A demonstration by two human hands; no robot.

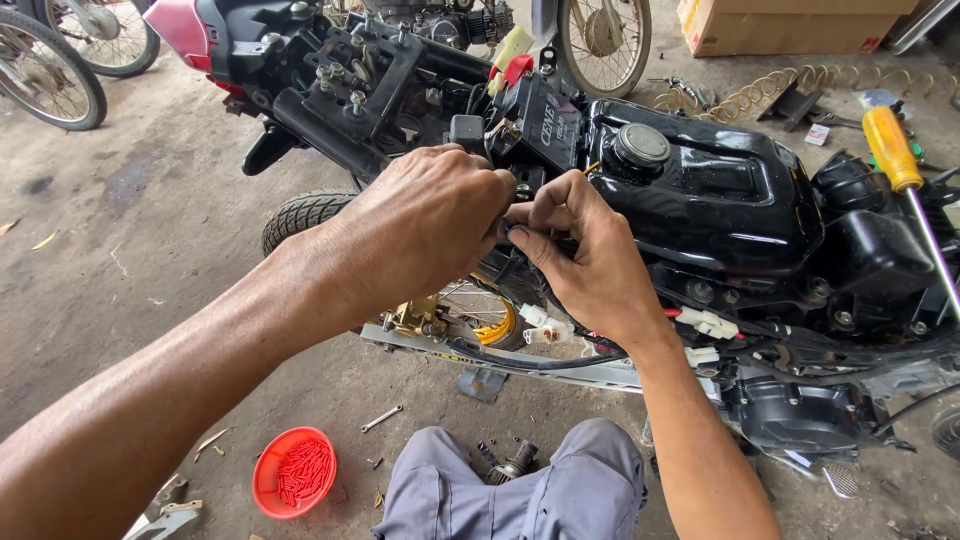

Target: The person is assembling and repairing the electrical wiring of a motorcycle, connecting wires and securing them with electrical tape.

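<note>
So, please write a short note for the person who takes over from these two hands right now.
Left hand: closed over wiring beside the black battery on the stripped motorcycle frame.
Right hand: fingertips pinching a small wire end against the left hand.
Nearby: yellow-handled screwdriver on the bike at right; red bowl of small red pieces and a small wrench on the floor.
Done: bodywork is off, fuel tank exposed.
Left: white connectors hang unplugged.

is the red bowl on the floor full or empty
Partly full: the red bowl holds a pile of small red pieces, with bare bottom showing beside them.
</note>
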